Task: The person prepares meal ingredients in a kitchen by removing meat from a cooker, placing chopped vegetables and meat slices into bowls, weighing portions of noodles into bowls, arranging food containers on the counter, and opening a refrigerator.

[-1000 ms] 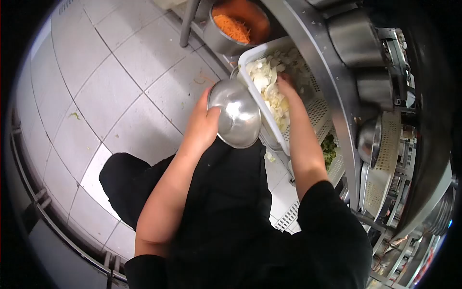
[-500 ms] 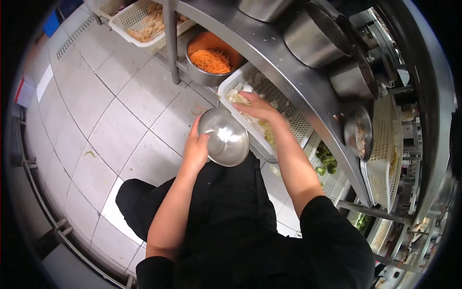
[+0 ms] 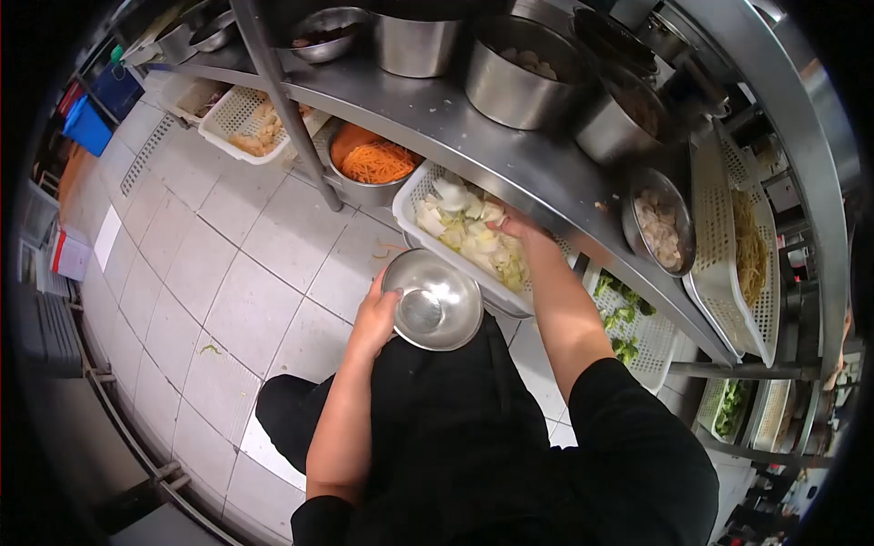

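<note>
Bowl, clamped by left hand, sits near carrots, basket and overhanging shelf; grip unclear for right hand.

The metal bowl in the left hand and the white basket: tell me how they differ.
The metal bowl is round and shiny; the white basket is longer, with straighter sides. The metal bowl looks empty, while the white basket holds pale cut vegetables. The left hand grips the metal bowl at its side; the right hand reaches into the white basket. Both are open at the top.
</note>
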Available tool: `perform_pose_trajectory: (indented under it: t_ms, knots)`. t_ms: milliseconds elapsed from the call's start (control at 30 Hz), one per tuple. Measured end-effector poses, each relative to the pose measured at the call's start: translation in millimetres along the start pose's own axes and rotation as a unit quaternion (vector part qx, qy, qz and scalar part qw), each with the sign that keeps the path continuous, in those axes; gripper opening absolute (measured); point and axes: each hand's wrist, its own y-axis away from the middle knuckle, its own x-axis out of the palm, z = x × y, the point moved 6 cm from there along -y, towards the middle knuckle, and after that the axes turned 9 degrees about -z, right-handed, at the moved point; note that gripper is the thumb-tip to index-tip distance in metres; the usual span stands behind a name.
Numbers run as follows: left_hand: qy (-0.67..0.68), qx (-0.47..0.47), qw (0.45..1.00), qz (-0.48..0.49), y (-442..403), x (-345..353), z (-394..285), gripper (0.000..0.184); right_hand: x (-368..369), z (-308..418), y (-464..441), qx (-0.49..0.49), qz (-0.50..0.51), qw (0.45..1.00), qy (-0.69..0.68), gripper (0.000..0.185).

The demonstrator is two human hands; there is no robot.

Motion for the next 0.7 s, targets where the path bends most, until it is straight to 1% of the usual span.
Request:
perform_pose_trajectory:
  t_ms: [33, 100, 133, 167, 200, 233, 267, 300, 333, 367, 433, 500, 533, 567, 600, 633, 667, 700]
  knots:
    - [-0.008, -0.003, 1.000, 0.010, -0.6, 2.2, 2.3, 0.056, 1.4, 1.4, 14.0, 0.001, -0.004, 1.000, -0.003, 0.047]
    - [-0.017, -0.007, 1.000, 0.024, -2.0, 8.3, 2.0, 0.056, 59.2, 12.4, 87.8, 0.007, 0.149, 0.989, 0.013, 0.043]
    - [-0.004, -0.045, 0.999, 0.030, -1.5, 10.0, 1.9, 0.056, 112.9, 22.2, 163.2, -0.050, 0.140, 0.970, 0.192, 0.041]
    - [0.008, -0.083, 0.996, 0.035, 0.0, 11.3, 1.1, 0.057, 119.3, 11.2, 177.4, -0.073, 0.141, 0.962, 0.224, 0.040]
    - [0.007, -0.085, 0.996, 0.037, 1.5, 11.0, -4.2, 0.057, 123.8, 0.5, 188.8, -0.095, 0.142, 0.952, 0.255, 0.039]
    - [0.041, -0.091, 0.994, 0.050, 3.2, 12.0, -10.1, 0.056, 150.6, -3.9, 222.4, -0.204, 0.165, 0.881, 0.395, 0.040]
    - [0.075, -0.098, 0.990, 0.064, 3.1, 14.5, -12.1, 0.054, 179.2, -14.4, 256.9, -0.306, 0.179, 0.777, 0.520, 0.041]
    - [0.074, -0.101, 0.990, 0.071, 0.3, 14.2, -10.1, 0.054, 186.9, -39.1, 266.0, -0.304, 0.164, 0.728, 0.592, 0.045]
    - [0.087, -0.102, 0.988, 0.079, -2.6, 12.2, -8.6, 0.055, 192.3, -56.0, 285.3, -0.353, 0.194, 0.669, 0.625, 0.055]
    - [0.101, -0.102, 0.986, 0.086, -4.2, 12.8, -8.1, 0.057, 198.8, -62.3, 308.2, -0.321, 0.183, 0.654, 0.660, 0.063]
    - [0.098, -0.096, 0.987, 0.080, -5.6, 15.9, -7.6, 0.056, 195.2, -48.2, 312.2, -0.319, 0.196, 0.659, 0.653, 0.070]
    - [0.092, -0.086, 0.990, 0.061, -5.0, 11.3, -5.2, 0.054, 169.3, -6.3, 277.6, -0.303, 0.098, 0.721, 0.615, 0.069]
    - [0.093, -0.087, 0.990, 0.059, -6.2, 9.3, 1.5, 0.054, 134.0, 12.5, 228.0, -0.190, 0.001, 0.738, 0.647, 0.070]
    - [0.074, -0.071, 0.993, 0.055, -9.5, 8.9, 9.6, 0.055, 89.6, 20.8, 179.0, -0.074, -0.098, 0.737, 0.665, 0.073]
    - [0.057, -0.054, 0.996, 0.053, -10.9, 10.3, 12.8, 0.056, 64.2, 19.8, 144.1, -0.143, -0.096, 0.748, 0.641, 0.077]
    - [0.061, -0.051, 0.995, 0.054, -8.8, 14.1, 9.5, 0.056, 69.1, 27.8, 143.3, -0.214, -0.094, 0.755, 0.613, 0.082]
    - [0.052, -0.057, 0.996, 0.044, -6.8, 16.0, 7.6, 0.056, 69.1, 26.7, 140.1, -0.217, -0.094, 0.753, 0.615, 0.082]
    - [0.043, -0.065, 0.996, 0.033, -6.0, 15.6, 6.9, 0.056, 66.6, 15.7, 134.2, -0.184, -0.121, 0.705, 0.674, 0.085]
